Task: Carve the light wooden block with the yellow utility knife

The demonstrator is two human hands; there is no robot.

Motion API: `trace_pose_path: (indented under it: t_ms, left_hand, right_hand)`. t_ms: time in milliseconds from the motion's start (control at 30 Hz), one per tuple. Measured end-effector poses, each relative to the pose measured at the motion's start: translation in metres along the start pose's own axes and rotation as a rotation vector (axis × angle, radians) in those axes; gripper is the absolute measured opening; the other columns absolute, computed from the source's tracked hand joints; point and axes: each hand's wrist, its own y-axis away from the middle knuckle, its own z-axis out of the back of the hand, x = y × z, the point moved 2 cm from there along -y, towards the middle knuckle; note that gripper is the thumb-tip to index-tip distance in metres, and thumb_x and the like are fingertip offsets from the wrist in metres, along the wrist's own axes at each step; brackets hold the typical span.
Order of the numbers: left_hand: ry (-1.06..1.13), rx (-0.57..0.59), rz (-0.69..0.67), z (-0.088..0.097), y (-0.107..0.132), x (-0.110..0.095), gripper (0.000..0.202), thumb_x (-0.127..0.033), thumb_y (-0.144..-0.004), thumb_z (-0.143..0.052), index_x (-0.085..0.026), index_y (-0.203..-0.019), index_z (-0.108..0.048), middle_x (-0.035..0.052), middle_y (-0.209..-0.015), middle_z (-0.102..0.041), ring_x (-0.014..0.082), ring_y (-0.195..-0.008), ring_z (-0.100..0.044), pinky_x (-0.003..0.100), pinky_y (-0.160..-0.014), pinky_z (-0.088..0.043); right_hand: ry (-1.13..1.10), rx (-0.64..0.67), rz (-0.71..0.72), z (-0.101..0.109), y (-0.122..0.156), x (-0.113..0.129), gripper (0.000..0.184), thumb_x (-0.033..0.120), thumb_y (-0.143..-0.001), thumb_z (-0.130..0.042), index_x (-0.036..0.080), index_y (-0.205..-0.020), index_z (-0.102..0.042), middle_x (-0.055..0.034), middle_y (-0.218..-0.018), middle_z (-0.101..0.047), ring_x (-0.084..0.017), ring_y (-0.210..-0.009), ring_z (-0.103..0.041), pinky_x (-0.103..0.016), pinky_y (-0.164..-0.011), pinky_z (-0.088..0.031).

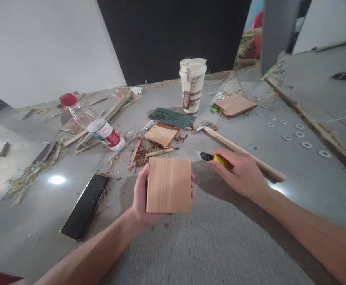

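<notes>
My left hand [140, 198] grips a flat square wooden block [169, 185] from underneath, with its pale grained face turned up toward me. To its right, my right hand [241, 172] is closed around a yellow and black utility knife [214, 158], whose black tip points left toward the block. Both hands hover low over the grey floor surface [208, 237]. Just beyond the block lie wood shavings [140, 156] and a pencil [161, 152].
A phone [85, 206] lies face down at left. Further back are a plastic water bottle [92, 122], a lidded cup [192, 85], green sandpaper [172, 117], two more wooden pieces [161, 135] [234, 105], a long wooden stick [244, 152], several washers [294, 134] and bamboo scraps.
</notes>
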Motion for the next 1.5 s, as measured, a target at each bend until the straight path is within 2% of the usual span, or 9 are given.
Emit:
trace_pose_path:
  t_ms: [167,333,433,500,633,800,933,1167,1500]
  left_hand:
    - [-0.026,0.023,-0.031,-0.006,0.001,-0.003,0.076,-0.072,-0.084,-0.070,-0.031,-0.145,-0.051,0.0153,-0.126,-0.070,0.0315,-0.108,-0.069,0.048,-0.089,-0.057]
    - [0.001,0.043,-0.015,-0.005,0.002,0.000,0.056,-0.062,-0.082,-0.071,-0.029,-0.126,-0.060,0.0141,-0.119,-0.069,0.0266,-0.097,-0.067,0.041,-0.083,-0.054]
    - [0.009,0.045,-0.043,-0.003,0.001,0.001,0.053,-0.058,-0.081,-0.071,-0.027,-0.123,-0.061,0.0142,-0.117,-0.069,0.0253,-0.096,-0.067,0.039,-0.082,-0.056]
    - [-0.002,0.040,-0.076,-0.004,0.001,0.000,0.054,-0.059,-0.085,-0.070,-0.027,-0.129,-0.061,0.0155,-0.122,-0.070,0.0265,-0.101,-0.068,0.045,-0.087,-0.058]
    - [-0.027,0.008,-0.113,-0.005,0.003,-0.002,0.054,-0.060,-0.096,-0.066,-0.032,-0.141,-0.057,0.0152,-0.145,-0.064,0.0346,-0.129,-0.063,0.071,-0.105,-0.052]
    - [-0.045,0.019,-0.054,-0.009,0.008,0.006,0.071,-0.068,-0.088,-0.076,-0.045,-0.150,-0.049,0.0083,-0.165,-0.049,0.0460,-0.156,-0.039,0.076,-0.100,-0.055]
    - [-0.067,0.092,-0.012,-0.012,0.010,0.012,0.072,-0.069,-0.090,-0.073,-0.049,-0.153,-0.045,0.0075,-0.166,-0.048,0.0476,-0.155,-0.040,0.069,-0.090,-0.063]
    - [-0.151,0.106,-0.085,-0.004,0.005,0.006,0.084,-0.051,-0.085,-0.079,-0.040,-0.158,-0.038,0.0146,-0.145,-0.062,0.0448,-0.137,-0.060,0.053,-0.078,-0.068]
    - [-0.151,0.112,-0.067,-0.005,0.004,0.003,0.084,-0.043,-0.085,-0.073,-0.038,-0.158,-0.032,0.0122,-0.129,-0.067,0.0350,-0.118,-0.068,0.037,-0.061,-0.066]
  right_hand:
    - [0.028,-0.019,0.018,0.000,0.000,-0.001,0.032,0.052,-0.106,-0.052,0.025,-0.097,-0.067,-0.0010,-0.075,-0.071,-0.019,-0.064,-0.063,-0.034,-0.064,-0.041]
    - [0.015,-0.029,0.008,0.001,-0.001,0.001,0.034,0.053,-0.106,-0.052,0.025,-0.094,-0.066,0.0007,-0.069,-0.067,-0.018,-0.061,-0.059,-0.033,-0.064,-0.041]
    - [0.011,-0.026,-0.002,0.001,-0.001,0.001,0.032,0.053,-0.106,-0.051,0.025,-0.097,-0.066,0.0007,-0.069,-0.066,-0.019,-0.062,-0.059,-0.033,-0.064,-0.040]
    - [0.010,-0.027,-0.004,0.001,-0.001,0.001,0.030,0.051,-0.106,-0.052,0.025,-0.100,-0.066,-0.0001,-0.072,-0.068,-0.019,-0.064,-0.060,-0.034,-0.065,-0.041]
    - [0.014,-0.030,-0.002,0.001,0.000,0.000,0.029,0.051,-0.106,-0.054,0.025,-0.101,-0.066,-0.0008,-0.076,-0.070,-0.020,-0.068,-0.062,-0.034,-0.067,-0.042]
    - [0.015,-0.017,0.016,-0.001,0.001,-0.002,0.036,0.056,-0.107,-0.051,0.025,-0.100,-0.067,-0.0020,-0.077,-0.071,-0.021,-0.069,-0.063,-0.035,-0.067,-0.043]
    - [0.028,-0.031,0.021,-0.001,0.001,-0.003,0.035,0.056,-0.107,-0.051,0.026,-0.102,-0.068,-0.0041,-0.088,-0.075,-0.022,-0.075,-0.066,-0.036,-0.071,-0.045]
    - [0.033,-0.015,0.032,-0.002,0.001,-0.005,0.036,0.057,-0.107,-0.050,0.025,-0.103,-0.068,-0.0052,-0.092,-0.077,-0.022,-0.078,-0.068,-0.036,-0.073,-0.047]
    - [0.031,-0.007,0.046,-0.002,0.002,-0.004,0.035,0.055,-0.108,-0.051,0.024,-0.101,-0.066,0.0003,-0.077,-0.070,-0.018,-0.067,-0.062,-0.033,-0.068,-0.042]
